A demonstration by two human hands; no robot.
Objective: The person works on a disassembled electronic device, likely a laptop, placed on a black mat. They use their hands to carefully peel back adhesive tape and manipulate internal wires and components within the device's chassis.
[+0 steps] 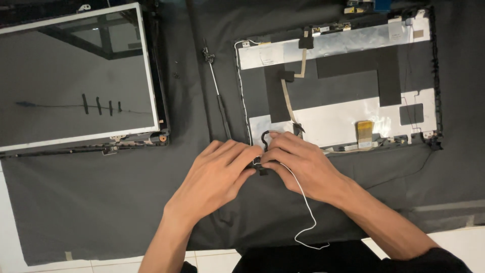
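**Both hands pinching cable ends at the near corner of the open lid**

The step in hand looks like freeing or sorting the thin cables where they leave the dark plastic laptop lid shell lined with silver foil [353, 116]. The left hand [217, 174] lies palm down, fingers extended and close together, its fingertips meeting the right hand [298, 164] over a small black connector piece [257, 163], which both seem to pinch. The right hand's fingers curl inward, knuckles up, wrist angled back toward the body. A looped black wire [263, 136] rises just beyond the fingertips, and a thin white wire [305, 207] trails from under the right hand toward the person. I'd judge the next move wants a small, careful pull, keeping the wires from snagging on the shell's edge.

Well off beyond the left hand sits a flat grey display panel with a white rim [76, 81]; a slim metal hinge rod [217, 86] lies between, all on a dark grey cloth [101, 202]
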